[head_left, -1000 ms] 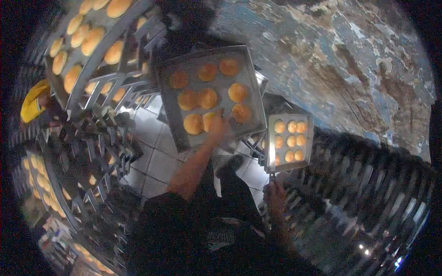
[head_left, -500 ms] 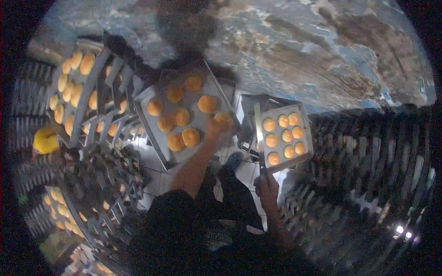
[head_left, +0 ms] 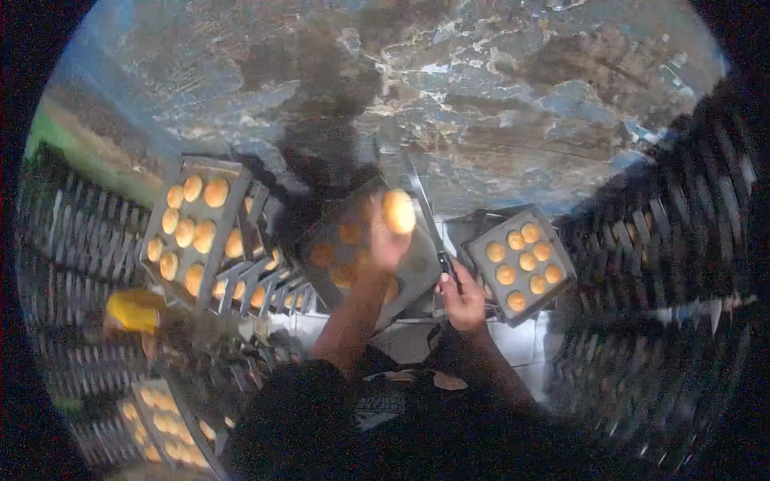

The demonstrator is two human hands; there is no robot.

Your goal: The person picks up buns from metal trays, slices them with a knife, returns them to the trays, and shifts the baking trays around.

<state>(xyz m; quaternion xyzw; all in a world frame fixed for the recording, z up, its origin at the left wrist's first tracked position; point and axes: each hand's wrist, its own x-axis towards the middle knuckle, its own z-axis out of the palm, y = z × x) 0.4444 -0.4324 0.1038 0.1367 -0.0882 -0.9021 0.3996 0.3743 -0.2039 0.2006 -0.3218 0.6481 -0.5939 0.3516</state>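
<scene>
My left hand (head_left: 387,248) is closed around a round golden bun (head_left: 399,211), raised above the tray in front of me. The fingers are partly blurred by motion. To its right, my right hand (head_left: 464,303) grips a long knife (head_left: 426,210) by its dark handle, the blade pointing up and away. Blade and bun are close together; no cut shows in the bun. Beneath my left arm, a dark metal tray (head_left: 413,282) bears several more buns, partly hidden by the hand and forearm.
At right stands another tray (head_left: 545,297) with rows of buns. Stacked trays (head_left: 210,165) of buns lean at left, near a person in a yellow cap (head_left: 135,311). More bun trays (head_left: 164,418) sit lower left. A worn, peeling surface (head_left: 481,96) spans the far side.
My left hand has lifted a bun off the tray and brought it up beside the knife. My right hand has moved the knife away from the right tray, tilting the blade leftward.
</scene>
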